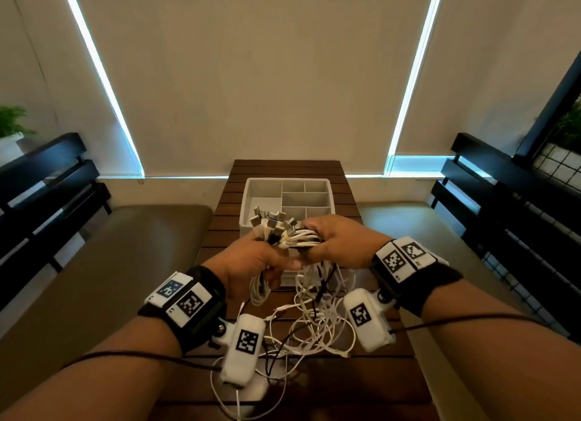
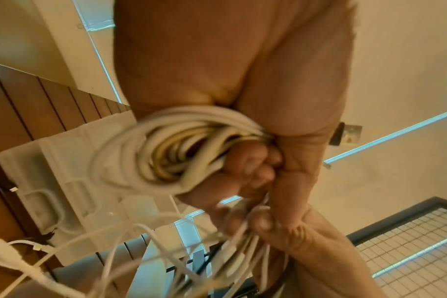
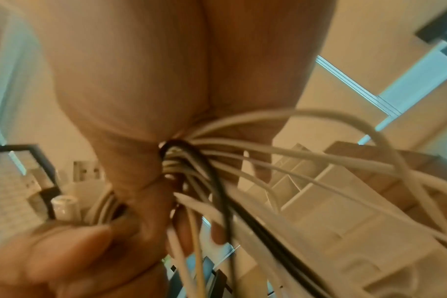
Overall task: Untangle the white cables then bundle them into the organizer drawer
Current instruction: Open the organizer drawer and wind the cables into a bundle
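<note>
Both hands hold a mass of white cables (image 1: 295, 236) above the table, in front of the white organizer drawer (image 1: 262, 186). My left hand (image 1: 251, 260) grips a coiled loop of white cables (image 2: 140, 149), and several USB plugs (image 1: 272, 221) fan up above it. My right hand (image 1: 338, 241) is closed round a bunch of cable strands (image 3: 191, 159), one black among them. The loose tangle (image 1: 314, 320) hangs from both fists down to the table. The drawer has several divided compartments and shows nothing inside.
The drawer stands on a narrow dark slatted wooden table (image 1: 371, 376). Tan cushioned benches (image 1: 103, 263) flank it, with black slatted backrests (image 1: 41, 181) on both sides. Beige blinds close the far side. A potted plant (image 1: 11, 122) sits at the far left.
</note>
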Tool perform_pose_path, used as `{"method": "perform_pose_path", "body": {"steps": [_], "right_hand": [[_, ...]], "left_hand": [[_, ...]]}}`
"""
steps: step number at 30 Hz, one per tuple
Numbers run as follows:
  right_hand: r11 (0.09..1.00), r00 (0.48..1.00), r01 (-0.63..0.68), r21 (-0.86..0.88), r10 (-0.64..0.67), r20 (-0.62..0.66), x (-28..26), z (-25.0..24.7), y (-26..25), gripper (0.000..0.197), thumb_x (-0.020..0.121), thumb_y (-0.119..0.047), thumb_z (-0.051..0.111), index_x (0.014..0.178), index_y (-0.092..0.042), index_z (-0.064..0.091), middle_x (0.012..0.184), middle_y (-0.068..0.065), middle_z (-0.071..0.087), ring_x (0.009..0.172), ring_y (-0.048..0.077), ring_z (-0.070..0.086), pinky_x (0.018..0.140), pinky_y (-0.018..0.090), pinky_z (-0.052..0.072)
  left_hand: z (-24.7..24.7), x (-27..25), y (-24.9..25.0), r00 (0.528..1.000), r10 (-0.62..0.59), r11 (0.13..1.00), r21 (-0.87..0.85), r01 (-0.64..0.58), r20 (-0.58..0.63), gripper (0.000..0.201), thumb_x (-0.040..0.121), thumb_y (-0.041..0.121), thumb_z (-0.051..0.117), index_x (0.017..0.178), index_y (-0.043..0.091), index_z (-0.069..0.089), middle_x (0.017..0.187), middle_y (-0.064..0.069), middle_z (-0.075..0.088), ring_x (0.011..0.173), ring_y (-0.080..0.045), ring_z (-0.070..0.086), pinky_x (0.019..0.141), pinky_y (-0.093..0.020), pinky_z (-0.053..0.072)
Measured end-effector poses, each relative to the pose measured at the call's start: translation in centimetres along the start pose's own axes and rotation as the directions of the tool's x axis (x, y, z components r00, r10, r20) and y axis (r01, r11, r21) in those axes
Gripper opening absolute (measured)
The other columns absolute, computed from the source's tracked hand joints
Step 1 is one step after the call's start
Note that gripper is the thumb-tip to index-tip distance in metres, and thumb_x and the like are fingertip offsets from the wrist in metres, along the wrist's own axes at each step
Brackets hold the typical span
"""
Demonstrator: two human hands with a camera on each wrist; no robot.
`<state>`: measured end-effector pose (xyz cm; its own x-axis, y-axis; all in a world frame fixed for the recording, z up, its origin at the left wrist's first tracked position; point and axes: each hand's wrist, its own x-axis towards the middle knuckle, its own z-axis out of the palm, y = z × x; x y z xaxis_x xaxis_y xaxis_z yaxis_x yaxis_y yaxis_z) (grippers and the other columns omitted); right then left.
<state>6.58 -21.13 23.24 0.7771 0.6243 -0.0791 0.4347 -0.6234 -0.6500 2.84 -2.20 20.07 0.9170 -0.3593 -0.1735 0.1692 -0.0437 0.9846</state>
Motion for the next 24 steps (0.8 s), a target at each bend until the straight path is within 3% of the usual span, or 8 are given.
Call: {"method": "perform_pose_path", "body": {"steps": [4,8,11,14,16,17,20,24], "right_hand": [[0.898,0.999,0.033,0.438,-0.024,-0.026,-0.6,0.9,0.8,0.020,0.090,-0.002,0.058,0.110,-0.008,0.059,0.087,0.002,0.066,0.070,0.018,0.065,0.070,0.034,0.055],[0.829,1.000,0.010,0.559,-0.004,-0.012,-1.1,1.6,1.2,0.014,0.095,-0.021,0.057,0.106,-0.016,0.062,0.068,-0.002,0.055,0.053,0.011,0.048,0.056,0.030,0.048],[0.811,1.000,-0.011,0.584,-0.004,0.024,-1.7,1.1,1.4,0.034,0.097,-0.032,0.048,0.119,-0.009,0.058,0.067,-0.001,0.055,0.055,0.009,0.045,0.054,0.025,0.044],[0.646,0.994,-0.037,0.762,-0.055,0.095,-2.2,0.9,1.8,0.031,0.097,-0.014,0.045,0.124,-0.001,0.051,0.067,0.005,0.049,0.064,0.017,0.056,0.059,0.025,0.052],[0.541,0.992,-0.062,0.839,-0.058,0.111,-2.2,1.2,2.0,0.032,0.097,-0.017,0.045,0.125,0.000,0.049,0.066,0.004,0.047,0.062,0.020,0.060,0.063,0.030,0.055],[0.560,0.997,-0.050,0.827,-0.026,0.078,-2.0,1.5,2.1,0.031,0.099,-0.020,0.044,0.122,-0.001,0.050,0.063,0.001,0.046,0.056,0.017,0.056,0.062,0.032,0.054],[0.789,0.978,0.040,0.613,0.093,-0.184,-1.5,2.9,2.0,0.025,0.103,-0.025,0.039,0.100,-0.008,0.057,0.056,-0.008,0.043,0.049,0.011,0.039,0.050,0.030,0.041],[0.871,0.925,0.089,0.484,0.108,-0.365,-1.2,4.3,1.9,0.026,0.103,-0.030,0.037,0.088,-0.017,0.055,0.060,-0.007,0.045,0.052,0.013,0.040,0.054,0.037,0.037]], "left_hand": [[-0.2,0.1,-0.1,0.998,0.031,0.994,-0.100,-0.036,-0.047,0.022,0.075,0.012,0.073,0.095,0.005,0.068,0.056,-0.004,0.043,0.044,-0.012,0.036,0.047,-0.026,0.039],[0.2,0.2,-0.2,0.996,0.044,0.988,-0.147,-0.055,-0.078,0.018,0.075,0.020,0.076,0.087,0.010,0.068,0.054,-0.001,0.042,0.044,-0.012,0.034,0.047,-0.026,0.038],[0.3,0.2,-0.4,0.993,0.041,0.987,-0.152,-0.058,-0.115,0.018,0.075,0.020,0.072,0.089,0.010,0.067,0.056,0.000,0.042,0.045,-0.011,0.035,0.047,-0.026,0.038],[0.6,0.4,-0.5,0.986,0.039,0.978,-0.196,-0.070,-0.161,0.010,0.076,0.020,0.072,0.082,0.012,0.069,0.056,0.000,0.043,0.046,-0.011,0.035,0.047,-0.027,0.037],[1.0,0.5,-0.5,0.981,0.024,0.971,-0.230,-0.069,-0.192,0.006,0.083,0.015,0.069,0.079,0.011,0.069,0.056,-0.001,0.042,0.045,-0.010,0.035,0.045,-0.025,0.037],[1.2,0.6,-0.5,0.978,0.015,0.967,-0.247,-0.068,-0.209,0.010,0.086,0.013,0.067,0.077,0.011,0.069,0.055,-0.001,0.041,0.044,-0.010,0.034,0.043,-0.024,0.036],[2.1,0.9,-0.4,0.975,-0.030,0.945,-0.325,-0.044,-0.221,0.009,0.086,0.017,0.068,0.080,0.011,0.067,0.054,0.001,0.039,0.043,-0.008,0.033,0.040,-0.021,0.035],[2.9,1.1,-0.4,0.972,-0.066,0.929,-0.368,-0.021,-0.224,0.020,0.082,0.030,0.070,0.089,0.012,0.063,0.055,0.001,0.043,0.044,-0.008,0.035,0.040,-0.022,0.036]]}}
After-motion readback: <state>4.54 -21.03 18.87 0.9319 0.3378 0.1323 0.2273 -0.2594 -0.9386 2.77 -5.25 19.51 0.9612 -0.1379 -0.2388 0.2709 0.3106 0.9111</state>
